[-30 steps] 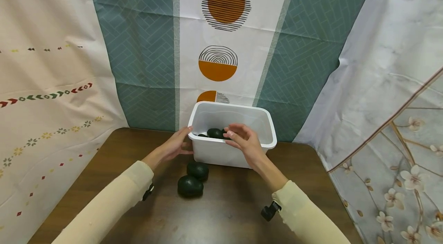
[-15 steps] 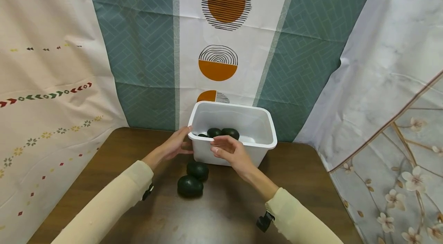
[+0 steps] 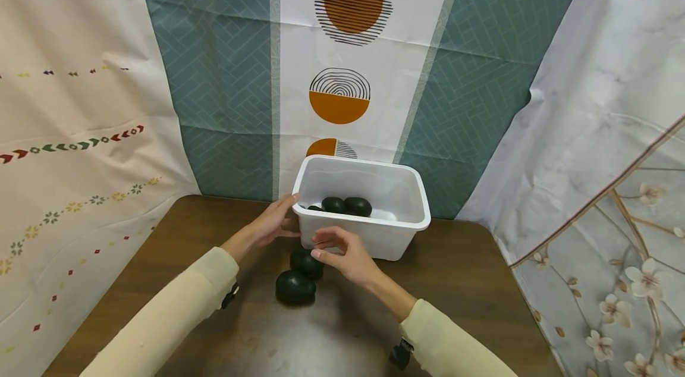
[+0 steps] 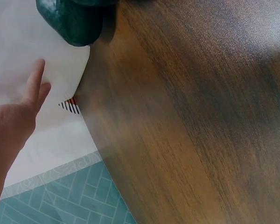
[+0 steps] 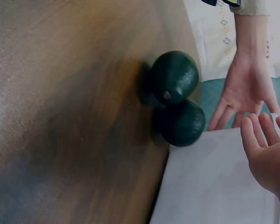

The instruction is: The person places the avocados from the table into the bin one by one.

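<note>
In the head view a white plastic bin (image 3: 369,233) stands at the back of the table. Two dark green avocados, one at the left (image 3: 334,204) and one at the right (image 3: 357,206), lie inside with part of another. My left hand (image 3: 272,223) touches the bin's left end with extended fingers, its thumb at the rim. In front of the bin, my right hand (image 3: 345,255) hovers with loosely bent fingers and holds nothing. Beside its fingertips are two avocados on the table, a nearer one (image 3: 295,287) and a farther one (image 3: 306,262), partly covered by that hand.
The brown wooden table (image 3: 342,329) reaches back to a hanging green and white cloth (image 3: 225,97) close behind the bin. A patterned cream cloth (image 3: 80,187) hangs at the left, and a flowered white one (image 3: 605,216) at the right.
My right hand has come out of the bin, over its front rim, and down leftward to the avocados on the table. An avocado in the bin shows uncovered. My left hand stays put.
</note>
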The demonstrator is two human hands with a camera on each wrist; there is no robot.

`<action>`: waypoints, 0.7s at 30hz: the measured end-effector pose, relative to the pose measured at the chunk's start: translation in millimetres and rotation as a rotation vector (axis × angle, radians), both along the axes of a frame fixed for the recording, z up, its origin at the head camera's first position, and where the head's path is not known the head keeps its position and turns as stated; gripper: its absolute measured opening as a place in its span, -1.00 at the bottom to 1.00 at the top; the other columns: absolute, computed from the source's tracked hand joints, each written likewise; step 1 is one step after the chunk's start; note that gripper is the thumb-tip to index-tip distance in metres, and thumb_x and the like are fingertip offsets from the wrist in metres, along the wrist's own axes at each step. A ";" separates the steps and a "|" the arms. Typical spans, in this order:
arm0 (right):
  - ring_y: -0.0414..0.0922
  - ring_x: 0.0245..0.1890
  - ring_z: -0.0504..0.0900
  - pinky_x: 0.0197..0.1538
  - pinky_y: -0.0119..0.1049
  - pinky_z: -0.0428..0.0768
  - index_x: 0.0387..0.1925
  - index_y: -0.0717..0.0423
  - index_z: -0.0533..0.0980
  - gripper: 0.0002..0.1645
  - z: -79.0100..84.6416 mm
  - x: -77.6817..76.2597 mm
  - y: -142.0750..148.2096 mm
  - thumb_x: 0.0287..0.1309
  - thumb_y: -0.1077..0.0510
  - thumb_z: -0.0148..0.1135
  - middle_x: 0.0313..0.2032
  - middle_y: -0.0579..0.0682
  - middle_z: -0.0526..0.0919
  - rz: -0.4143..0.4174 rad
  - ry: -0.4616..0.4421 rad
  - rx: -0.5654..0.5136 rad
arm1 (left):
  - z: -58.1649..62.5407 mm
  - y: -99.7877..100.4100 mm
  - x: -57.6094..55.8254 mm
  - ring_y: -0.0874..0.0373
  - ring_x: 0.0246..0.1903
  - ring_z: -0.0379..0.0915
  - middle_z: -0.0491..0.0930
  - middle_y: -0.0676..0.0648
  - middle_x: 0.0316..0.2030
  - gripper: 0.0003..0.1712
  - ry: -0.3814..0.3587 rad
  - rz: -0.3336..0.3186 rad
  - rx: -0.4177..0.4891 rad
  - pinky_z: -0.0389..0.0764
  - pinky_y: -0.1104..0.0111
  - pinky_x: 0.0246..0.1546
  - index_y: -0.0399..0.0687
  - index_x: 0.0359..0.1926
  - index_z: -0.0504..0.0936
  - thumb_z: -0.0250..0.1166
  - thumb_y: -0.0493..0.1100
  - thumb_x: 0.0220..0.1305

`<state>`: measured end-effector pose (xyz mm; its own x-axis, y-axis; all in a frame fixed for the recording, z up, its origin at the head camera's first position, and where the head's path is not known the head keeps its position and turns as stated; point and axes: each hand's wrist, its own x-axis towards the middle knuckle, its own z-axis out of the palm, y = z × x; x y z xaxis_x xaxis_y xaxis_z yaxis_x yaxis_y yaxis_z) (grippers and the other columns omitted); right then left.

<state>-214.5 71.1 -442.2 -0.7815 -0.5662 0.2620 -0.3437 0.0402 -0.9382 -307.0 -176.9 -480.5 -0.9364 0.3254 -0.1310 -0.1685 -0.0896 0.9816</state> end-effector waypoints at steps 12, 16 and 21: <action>0.17 0.11 0.57 0.18 0.01 0.59 0.16 0.11 0.49 -0.50 -35.9 -4.8 -9.7 0.20 0.20 0.39 0.11 0.06 0.59 0.003 -0.001 0.058 | -0.2 1.0 0.0 -0.39 0.33 0.19 0.10 -0.21 0.40 -0.20 -0.002 0.004 0.007 0.48 -0.27 0.10 -0.06 0.47 0.05 -0.02 0.31 0.47; 0.11 0.10 0.59 0.15 0.07 0.59 0.16 0.00 0.51 -0.47 -41.2 -1.9 -13.0 0.16 0.05 0.44 0.10 -0.10 0.60 -0.012 0.051 0.116 | -0.2 1.3 -0.1 -0.39 0.33 0.20 0.12 -0.21 0.39 -0.22 -0.008 0.012 0.018 0.47 -0.28 0.11 -0.05 0.46 0.08 -0.02 0.30 0.48; 0.02 0.09 0.59 0.12 -0.07 0.64 0.18 -0.09 0.49 -0.41 -50.9 2.0 -17.5 0.13 -0.07 0.45 0.12 -0.14 0.58 -0.008 0.158 0.213 | 0.5 0.8 1.2 -0.41 0.33 0.19 0.10 -0.21 0.40 -0.22 -0.007 0.012 0.008 0.45 -0.30 0.12 -0.02 0.47 0.07 -0.01 0.30 0.47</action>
